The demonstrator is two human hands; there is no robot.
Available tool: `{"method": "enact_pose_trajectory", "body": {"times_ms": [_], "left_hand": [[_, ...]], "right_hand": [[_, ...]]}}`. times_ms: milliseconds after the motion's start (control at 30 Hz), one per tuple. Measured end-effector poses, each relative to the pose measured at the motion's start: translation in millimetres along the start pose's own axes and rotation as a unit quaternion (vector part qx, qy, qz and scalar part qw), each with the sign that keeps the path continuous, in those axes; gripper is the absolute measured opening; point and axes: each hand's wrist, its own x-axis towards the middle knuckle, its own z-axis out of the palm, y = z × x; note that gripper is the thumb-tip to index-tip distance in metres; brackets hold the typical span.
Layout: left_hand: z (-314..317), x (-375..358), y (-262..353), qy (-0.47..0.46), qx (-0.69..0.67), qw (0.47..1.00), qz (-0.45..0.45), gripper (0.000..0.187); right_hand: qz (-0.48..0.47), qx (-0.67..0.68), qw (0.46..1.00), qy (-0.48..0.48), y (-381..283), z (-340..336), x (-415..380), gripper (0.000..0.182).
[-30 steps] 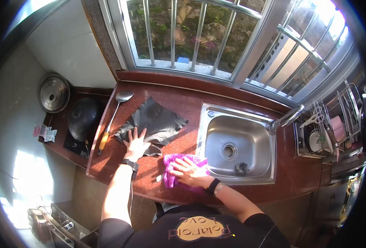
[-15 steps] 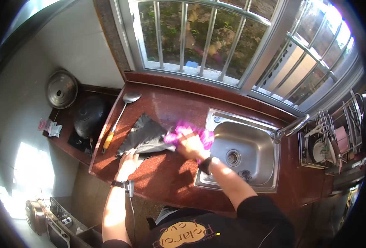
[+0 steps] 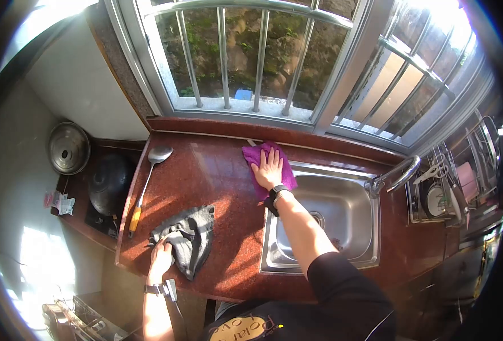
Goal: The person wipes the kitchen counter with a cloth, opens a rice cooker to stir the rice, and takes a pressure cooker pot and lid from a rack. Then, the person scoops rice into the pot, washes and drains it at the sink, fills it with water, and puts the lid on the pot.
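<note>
My right hand lies flat with fingers spread on a purple cloth, pressing it on the red-brown countertop between the back edge and the sink's left rim. My left hand grips the near left edge of a dark grey cloth, its fingertips partly hidden in the folds. That cloth is bunched on the front left of the counter. Left of it lies a metal spatula with a yellow-orange handle.
A steel sink with a faucet is to the right. Beyond it stands a dish rack. On a lower surface at left sit a black wok and a metal lid. A barred window runs behind the counter.
My right hand has moved the purple cloth toward the back of the counter and flattened it. My left hand has pulled the dark grey cloth nearer, and it has folded over.
</note>
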Motion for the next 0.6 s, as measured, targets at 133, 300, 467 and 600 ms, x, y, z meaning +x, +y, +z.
{"method": "enact_pose_trajectory", "body": {"times_ms": [133, 300, 467, 600], "left_hand": [[0.7, -2.4, -1.2, 0.001, -0.014, 0.999, 0.032, 0.038], [-5.7, 4.0, 1.4, -0.027, 0.021, 0.997, 0.071, 0.038], [-3.6, 3.0, -0.6, -0.041, 0.068, 0.994, 0.071, 0.039], [7.0, -0.9, -3.8, -0.005, 0.091, 0.988, 0.122, 0.043]], "right_hand": [[-0.194, 0.017, 0.979, -0.056, -29.3, -14.6, -103.5, 0.068], [-0.363, 0.086, 0.905, -0.206, -18.9, -63.6, -145.8, 0.074], [-0.258, -0.021, 0.951, -0.167, -1.3, -24.6, -6.9, 0.078], [-0.211, 0.011, 0.963, -0.165, 7.7, -24.8, 26.2, 0.080]]}}
